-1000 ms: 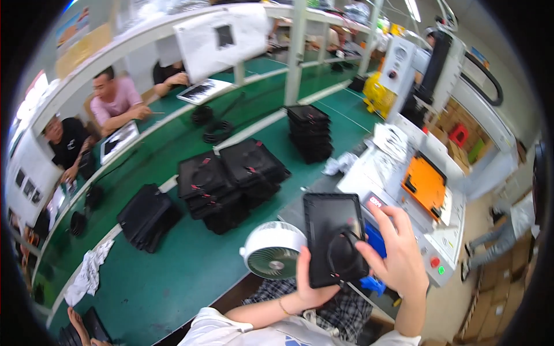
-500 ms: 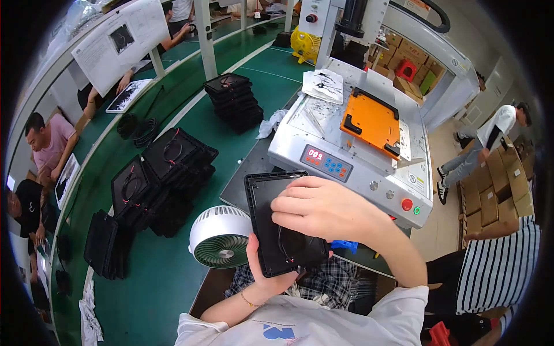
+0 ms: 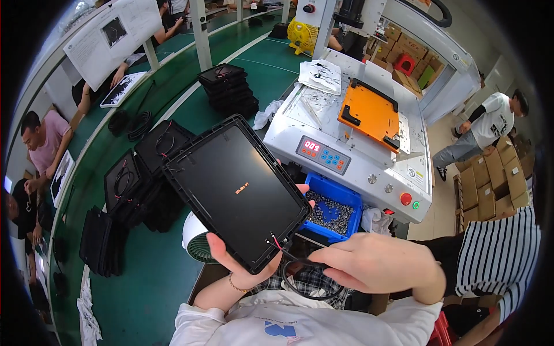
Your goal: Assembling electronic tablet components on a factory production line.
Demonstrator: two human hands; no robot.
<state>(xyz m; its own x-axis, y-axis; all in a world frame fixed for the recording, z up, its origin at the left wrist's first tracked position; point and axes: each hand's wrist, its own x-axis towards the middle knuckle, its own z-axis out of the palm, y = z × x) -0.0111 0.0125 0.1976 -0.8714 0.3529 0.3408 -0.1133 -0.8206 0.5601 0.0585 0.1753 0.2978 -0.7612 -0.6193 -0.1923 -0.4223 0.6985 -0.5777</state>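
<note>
A black rectangular panel with a raised ridged rim is tilted in front of me, its flat inner face toward me. My left hand grips its lower end, thumb at the near edge and fingertips showing past the right edge. Red and dark wires come out near the panel's lower corner and run into a black cable. My right hand pinches that cable to the right of the panel, and a loop of it hangs below.
A blue bin of small metal parts stands by a white machine with an orange fixture plate. Stacked black panels occupy the green table. A white fan sits behind my left hand. Another person's striped sleeve is close at right.
The panel has swung up and left, its inner face now exposed. My right hand has moved off the panel down to the right, drawing the cable out. The blue bin has come into view.
</note>
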